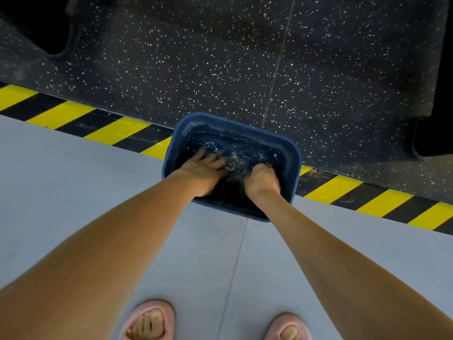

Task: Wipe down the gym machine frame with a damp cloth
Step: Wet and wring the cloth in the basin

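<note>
A blue rectangular basin [293, 155] of water stands on the floor in front of me, straddling the striped edge. Both my hands are in it. My left hand [203, 168] reaches forward with its fingers stretched out over the churning, bubbly water. My right hand [262, 180] is curled, knuckles up, with its fingertips under the surface. A dark cloth [232, 185] shows dimly in the water between the two hands, and the right hand seems to grip it. Most of the cloth is hidden under the water.
Yellow and black hazard tape [98, 126] runs diagonally between the grey floor [73, 180] and the black speckled rubber mat [196, 57]. Black machine bases sit at the top left [36, 28] and the right edge [434, 133]. My feet in pink slippers [149, 320] stand below.
</note>
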Action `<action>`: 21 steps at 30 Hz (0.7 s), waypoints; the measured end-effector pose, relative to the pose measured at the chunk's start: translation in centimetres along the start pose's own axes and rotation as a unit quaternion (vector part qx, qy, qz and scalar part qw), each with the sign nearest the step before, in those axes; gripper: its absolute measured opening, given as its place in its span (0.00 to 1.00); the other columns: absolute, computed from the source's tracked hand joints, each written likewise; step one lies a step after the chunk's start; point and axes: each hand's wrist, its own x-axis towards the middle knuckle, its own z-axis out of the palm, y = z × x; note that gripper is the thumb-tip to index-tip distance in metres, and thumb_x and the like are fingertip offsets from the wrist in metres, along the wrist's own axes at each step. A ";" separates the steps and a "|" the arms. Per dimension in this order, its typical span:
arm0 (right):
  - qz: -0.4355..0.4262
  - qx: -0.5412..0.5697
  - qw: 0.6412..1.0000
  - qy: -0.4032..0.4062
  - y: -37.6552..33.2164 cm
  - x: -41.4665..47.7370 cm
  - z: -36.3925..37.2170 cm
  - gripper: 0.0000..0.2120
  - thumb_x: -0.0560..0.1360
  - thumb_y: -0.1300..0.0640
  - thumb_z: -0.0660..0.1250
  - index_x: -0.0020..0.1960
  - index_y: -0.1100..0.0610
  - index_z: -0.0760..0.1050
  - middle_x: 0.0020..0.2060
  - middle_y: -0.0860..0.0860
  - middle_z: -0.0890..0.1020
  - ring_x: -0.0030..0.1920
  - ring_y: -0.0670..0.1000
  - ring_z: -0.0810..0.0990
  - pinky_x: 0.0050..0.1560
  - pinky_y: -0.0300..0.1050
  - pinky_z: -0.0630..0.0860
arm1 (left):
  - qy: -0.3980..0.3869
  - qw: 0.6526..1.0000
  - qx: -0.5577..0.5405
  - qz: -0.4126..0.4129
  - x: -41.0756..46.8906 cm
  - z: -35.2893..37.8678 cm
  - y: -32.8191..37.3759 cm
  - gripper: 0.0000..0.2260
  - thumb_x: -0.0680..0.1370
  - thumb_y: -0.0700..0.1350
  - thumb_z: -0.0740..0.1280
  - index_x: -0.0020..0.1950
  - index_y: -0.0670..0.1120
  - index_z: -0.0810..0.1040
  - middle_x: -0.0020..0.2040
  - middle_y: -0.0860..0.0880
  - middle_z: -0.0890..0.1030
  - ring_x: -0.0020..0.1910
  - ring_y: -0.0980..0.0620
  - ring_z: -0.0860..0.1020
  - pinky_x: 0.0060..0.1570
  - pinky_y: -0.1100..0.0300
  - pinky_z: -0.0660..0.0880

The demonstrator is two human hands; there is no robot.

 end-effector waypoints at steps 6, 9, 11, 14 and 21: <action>0.222 0.605 0.752 -0.138 -0.7 -1.3 -0.7 0.12 0.77 0.65 0.52 0.53 0.59 0.74 0.46 0.58 0.80 0.51 0.59 0.79 0.55 0.56 0.77 | 0.084 0.850 -0.474 -0.214 0.3 -1.7 1.4 0.13 0.79 0.35 0.56 0.55 0.40 0.79 0.55 0.39 0.80 0.53 0.41 0.78 0.54 0.53 0.75; 0.239 0.696 0.652 -0.180 -0.8 -1.5 -1.1 0.19 0.81 0.49 0.52 0.54 0.60 0.76 0.48 0.60 0.81 0.48 0.59 0.79 0.45 0.55 0.76 | 0.134 0.717 -0.659 -0.183 -1.0 -3.6 2.6 0.12 0.76 0.35 0.59 0.39 0.41 0.80 0.39 0.44 0.81 0.39 0.48 0.77 0.39 0.61 0.71; 0.235 0.713 0.630 -0.200 -0.9 -1.3 -1.1 0.24 0.79 0.41 0.54 0.54 0.59 0.77 0.50 0.60 0.82 0.52 0.59 0.80 0.51 0.57 0.76 | 0.138 0.694 -0.692 -0.144 -2.4 -4.9 3.8 0.11 0.75 0.35 0.59 0.34 0.42 0.76 0.33 0.46 0.76 0.34 0.50 0.73 0.36 0.61 0.67; 0.229 0.785 0.543 -0.192 -1.2 -1.6 -0.5 0.20 0.78 0.44 0.58 0.41 0.58 0.78 0.33 0.57 0.83 0.42 0.55 0.81 0.46 0.50 0.75 | 0.154 0.683 -0.708 -0.090 -4.1 -5.8 6.5 0.11 0.74 0.39 0.63 0.32 0.45 0.70 0.29 0.49 0.71 0.32 0.51 0.71 0.35 0.60 0.65; 0.109 0.840 0.510 -0.152 -2.7 -2.2 -0.2 0.22 0.82 0.52 0.50 0.33 0.56 0.70 0.22 0.48 0.73 0.25 0.46 0.75 0.35 0.40 0.68 | 0.319 0.800 -0.487 -0.145 -2.0 -5.1 8.0 0.14 0.77 0.45 0.64 0.33 0.45 0.67 0.30 0.50 0.72 0.33 0.48 0.71 0.32 0.56 0.64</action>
